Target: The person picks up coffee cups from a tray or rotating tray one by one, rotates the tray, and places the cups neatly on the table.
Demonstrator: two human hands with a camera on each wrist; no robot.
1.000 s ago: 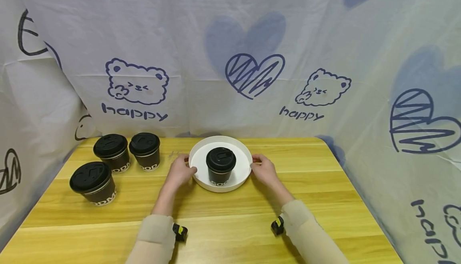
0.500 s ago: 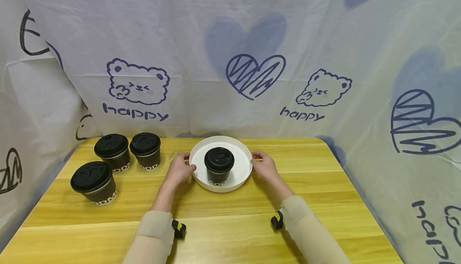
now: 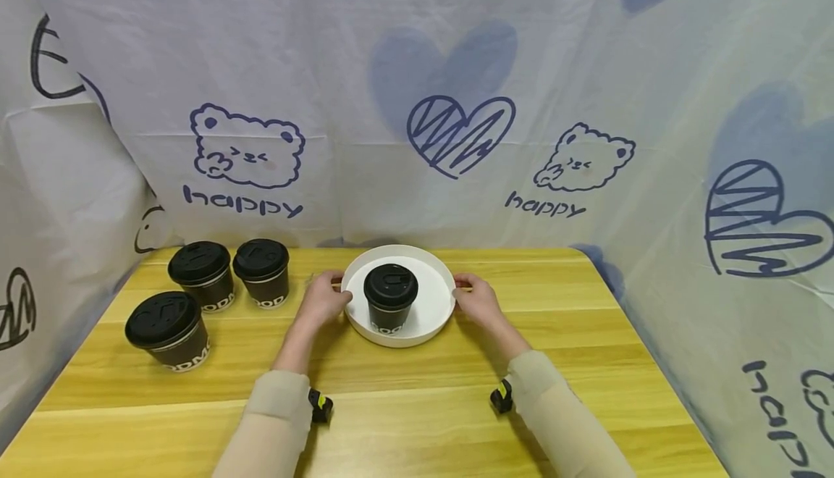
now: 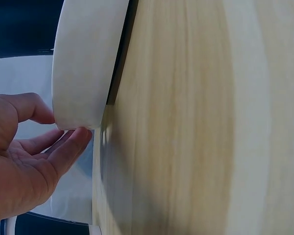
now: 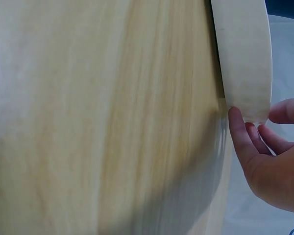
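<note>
A round white tray (image 3: 431,297) with a low wall is at the back middle of the table. On it, left of its centre, stands an upright black paper cup (image 3: 389,310) with a black lid. My left hand (image 3: 322,300) pinches the tray's left side, and my right hand (image 3: 480,300) pinches its right side. In the left wrist view, the thumb is at the upper rim of the tray (image 4: 88,63) and the fingertips (image 4: 82,137) are at its lower edge. The right wrist view shows the same grip on the tray wall (image 5: 245,58).
Several more lidded black cups stand at the left of the wooden table (image 3: 404,405): a large one (image 3: 171,333) in front, another (image 3: 202,275) behind it, and a smaller cup (image 3: 262,273) beside that. A printed cloth (image 3: 365,195) hangs behind the table and at both sides.
The cup on the tray has shifted slightly left and back, while the tray's outline stays nearly in place. Both hands keep their grip, with the left moving slightly back.
</note>
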